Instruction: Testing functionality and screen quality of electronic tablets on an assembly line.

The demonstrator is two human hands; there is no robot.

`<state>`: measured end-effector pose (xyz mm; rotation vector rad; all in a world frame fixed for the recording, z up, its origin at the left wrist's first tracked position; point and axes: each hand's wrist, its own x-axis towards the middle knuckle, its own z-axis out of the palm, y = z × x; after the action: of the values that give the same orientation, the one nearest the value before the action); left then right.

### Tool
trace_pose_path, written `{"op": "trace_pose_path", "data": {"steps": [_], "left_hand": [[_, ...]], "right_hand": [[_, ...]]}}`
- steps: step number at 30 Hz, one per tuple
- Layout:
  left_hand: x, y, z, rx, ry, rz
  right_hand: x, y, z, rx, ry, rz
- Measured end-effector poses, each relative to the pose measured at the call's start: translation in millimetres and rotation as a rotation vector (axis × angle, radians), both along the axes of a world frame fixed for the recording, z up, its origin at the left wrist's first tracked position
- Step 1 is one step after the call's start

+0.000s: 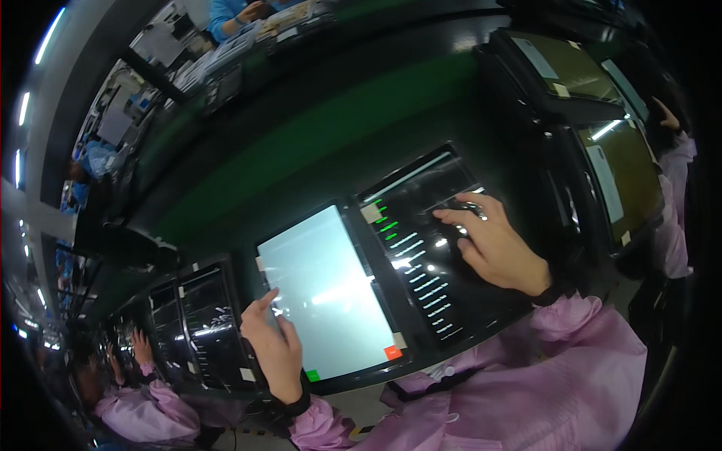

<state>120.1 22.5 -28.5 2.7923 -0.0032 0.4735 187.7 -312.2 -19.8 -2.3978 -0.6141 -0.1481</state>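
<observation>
Before me lie two flat display panels side by side in black frames. The left display panel (pixel 325 282) glows plain white, with a small green block and a small red block at its lower corners. My left hand (pixel 274 346) is at its left edge, fingers apart, fingertips over the border. The right display panel (pixel 421 263) is dark, with rows of short white and green text lines. Over its right part my right hand (pixel 500 248) reaches with fingers stretched out and holds nothing. Whether its fingertips touch the glass I cannot tell.
More dark panels (pixel 207 331) stand to the left, near a co-worker in a pink sleeve (pixel 154 410). At the right are framed yellowish panels (pixel 620 177) and another pink sleeve (pixel 673 203). A green surface (pixel 301 158) stretches behind my panels. Someone in blue (pixel 226 16) works far off.
</observation>
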Motion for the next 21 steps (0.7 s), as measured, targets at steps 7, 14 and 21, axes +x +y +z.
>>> {"op": "trace_pose_path", "data": {"steps": [7,14,21], "left_hand": [[-27.7,7.2,12.5,-0.491,0.05,0.162],[-75.4,22.7,-14.8,-0.56,0.272,0.159],[-44.3,13.2,0.0,-0.541,-0.06,0.1]], "right_hand": [[0.2,-5.9,4.8,0.049,0.075,-0.02],[-9.3,-14.5,-4.2,0.151,0.101,-0.051],[-4.4,-1.4,0.7,0.08,0.087,-0.007]]}}
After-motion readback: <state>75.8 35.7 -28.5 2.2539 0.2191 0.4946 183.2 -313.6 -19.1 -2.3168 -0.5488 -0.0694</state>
